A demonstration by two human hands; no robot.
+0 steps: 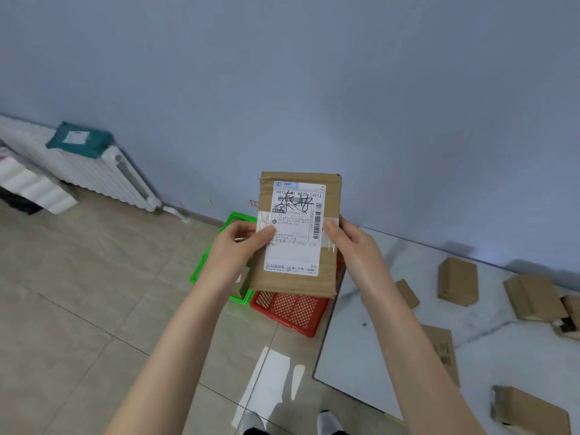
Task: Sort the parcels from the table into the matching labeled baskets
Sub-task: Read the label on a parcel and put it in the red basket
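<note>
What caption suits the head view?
Left hand and right hand hold a brown cardboard parcel above a green plastic basket and red plastic basket.

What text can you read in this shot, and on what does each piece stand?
"501" then "BS29 [JZ1]": top line of the shipping label on the held parcel; the code between is overwritten.
"泰安": handwritten in black marker across that label.
"(500g)": in a printed line lower down; the rest is too small.
Label on the teal parcel on the radiator: too blurred.
Print on the box on the table: too blurred.
</note>
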